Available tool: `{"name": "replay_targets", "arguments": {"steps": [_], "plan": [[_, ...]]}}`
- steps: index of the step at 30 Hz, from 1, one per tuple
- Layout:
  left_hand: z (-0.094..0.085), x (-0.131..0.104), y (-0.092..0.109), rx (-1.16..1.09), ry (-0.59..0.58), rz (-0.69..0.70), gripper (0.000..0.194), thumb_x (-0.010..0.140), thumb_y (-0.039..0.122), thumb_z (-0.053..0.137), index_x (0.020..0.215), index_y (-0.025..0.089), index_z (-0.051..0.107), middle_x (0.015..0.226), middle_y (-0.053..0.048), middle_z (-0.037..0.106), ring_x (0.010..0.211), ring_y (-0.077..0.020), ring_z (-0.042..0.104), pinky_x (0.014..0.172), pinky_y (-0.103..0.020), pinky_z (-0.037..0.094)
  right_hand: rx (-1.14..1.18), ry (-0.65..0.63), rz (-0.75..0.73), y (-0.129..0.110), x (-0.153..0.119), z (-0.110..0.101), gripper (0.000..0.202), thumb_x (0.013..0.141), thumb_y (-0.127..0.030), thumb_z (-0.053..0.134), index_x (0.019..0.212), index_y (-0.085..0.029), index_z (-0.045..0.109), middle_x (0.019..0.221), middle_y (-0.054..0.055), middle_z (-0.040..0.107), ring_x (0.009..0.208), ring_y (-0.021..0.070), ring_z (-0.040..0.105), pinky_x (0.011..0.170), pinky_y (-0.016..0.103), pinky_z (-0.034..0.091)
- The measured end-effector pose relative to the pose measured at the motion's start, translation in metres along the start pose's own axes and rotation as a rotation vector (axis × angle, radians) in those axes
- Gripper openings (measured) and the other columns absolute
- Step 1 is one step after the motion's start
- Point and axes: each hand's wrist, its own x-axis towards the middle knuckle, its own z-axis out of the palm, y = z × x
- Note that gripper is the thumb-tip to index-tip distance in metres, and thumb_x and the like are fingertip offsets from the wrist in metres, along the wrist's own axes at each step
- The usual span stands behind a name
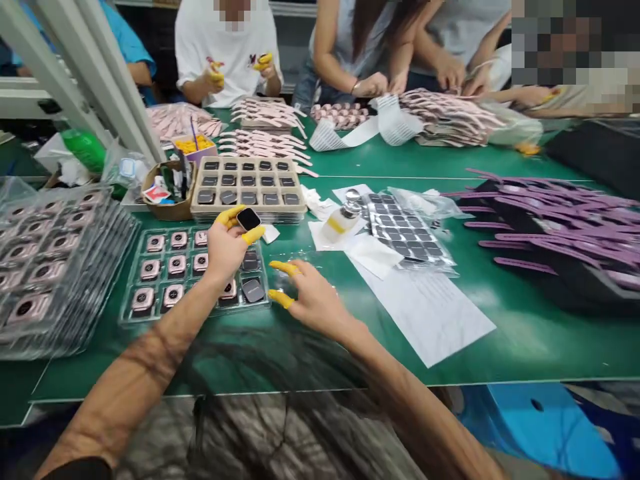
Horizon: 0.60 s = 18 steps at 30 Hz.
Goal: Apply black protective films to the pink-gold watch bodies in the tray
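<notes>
My left hand (226,243), with yellow finger cots, grips a smartwatch case (249,219) whose dark screen faces up. It hovers over a clear plastic tray (131,283) holding pink watch cases (150,269) in its left columns and dark square pieces (253,289) at its right end. Just right of that tray, my right hand (313,293) has thumb and forefinger apart, also in yellow cots, with nothing between them. Behind the tray, a beige tray (301,200) carries rows of dark square pieces.
Stacked clear trays (65,267) stand at left. A pump bottle (343,223), a sheet of dark square stickers (407,230) and white paper (425,313) lie right of centre. Purple straps (560,227) fill the right. Several co-workers sit opposite, near pink straps (450,117).
</notes>
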Motion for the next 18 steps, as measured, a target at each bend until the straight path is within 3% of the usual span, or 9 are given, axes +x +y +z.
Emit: {"name": "replay_targets", "arguments": {"steps": [3,6,8,9,11,14,16,18], "plan": [[-0.012,0.014,0.002,-0.048,0.090,0.027,0.063,0.055,0.015,0.094,0.112,0.016,0.068,0.106,-0.007,0.075,0.090,-0.0176,0.074,0.088,-0.031,0.060,-0.163,-0.006,0.035,0.000,-0.005,0.004,0.044,0.101,-0.037,0.055,0.136,-0.013,0.063,0.137,0.020,0.065,0.127,0.0340,0.060,0.109,0.051,0.049],[-0.021,0.022,0.004,-0.113,0.141,0.032,0.061,0.056,0.012,0.093,0.111,0.016,0.068,0.104,-0.006,0.075,0.090,-0.0169,0.074,0.089,-0.032,0.060,-0.282,-0.065,0.102,0.014,-0.018,0.000,0.056,0.097,-0.046,0.059,0.138,-0.007,0.062,0.159,0.027,0.047,0.150,0.0435,0.042,0.122,0.062,0.034],[-0.024,0.025,0.004,-0.119,0.162,0.034,0.058,0.057,0.011,0.092,0.110,0.017,0.068,0.105,-0.007,0.075,0.092,-0.0169,0.074,0.090,-0.032,0.060,-0.269,-0.133,0.114,0.022,-0.033,0.002,0.067,0.095,-0.052,0.062,0.147,-0.010,0.056,0.167,0.025,0.036,0.158,0.0421,0.030,0.127,0.064,0.027],[-0.025,0.026,0.004,-0.110,0.169,0.037,0.058,0.058,0.011,0.092,0.109,0.017,0.067,0.106,-0.007,0.076,0.094,-0.0175,0.073,0.090,-0.032,0.060,-0.236,-0.134,0.124,0.025,-0.041,0.004,0.067,0.096,-0.053,0.059,0.150,-0.014,0.053,0.167,0.023,0.038,0.158,0.0390,0.031,0.128,0.064,0.027],[-0.026,0.027,0.003,-0.086,0.173,0.046,0.057,0.058,0.010,0.091,0.109,0.017,0.067,0.107,-0.008,0.075,0.098,-0.0197,0.073,0.091,-0.033,0.060,-0.142,-0.029,0.163,0.026,-0.059,0.010,0.054,0.099,-0.046,0.055,0.148,-0.022,0.056,0.159,0.016,0.053,0.152,0.0331,0.044,0.128,0.060,0.030],[-0.025,0.028,0.001,-0.060,0.146,0.072,0.057,0.058,0.010,0.091,0.110,0.015,0.067,0.109,-0.010,0.075,0.103,-0.0225,0.074,0.094,-0.036,0.060,-0.040,0.207,0.266,0.025,-0.097,0.016,0.034,0.095,-0.039,0.058,0.125,-0.030,0.074,0.125,0.009,0.078,0.123,0.0304,0.070,0.120,0.054,0.046],[-0.023,0.028,0.000,-0.033,0.129,0.085,0.056,0.059,0.010,0.090,0.110,0.015,0.067,0.109,-0.009,0.075,0.103,-0.0220,0.074,0.097,-0.036,0.060,-0.034,0.341,0.381,0.028,-0.133,0.014,0.025,0.089,-0.044,0.063,0.105,-0.032,0.080,0.100,0.010,0.081,0.101,0.0326,0.076,0.104,0.054,0.057],[-0.021,0.028,0.000,-0.003,0.135,0.093,0.056,0.059,0.009,0.089,0.109,0.015,0.066,0.107,-0.008,0.075,0.102,-0.0211,0.074,0.098,-0.037,0.060,-0.057,0.500,0.533,0.035,-0.177,0.010,0.025,0.086,-0.051,0.062,0.088,-0.032,0.079,0.084,0.014,0.076,0.092,0.0375,0.074,0.093,0.060,0.058]]}}
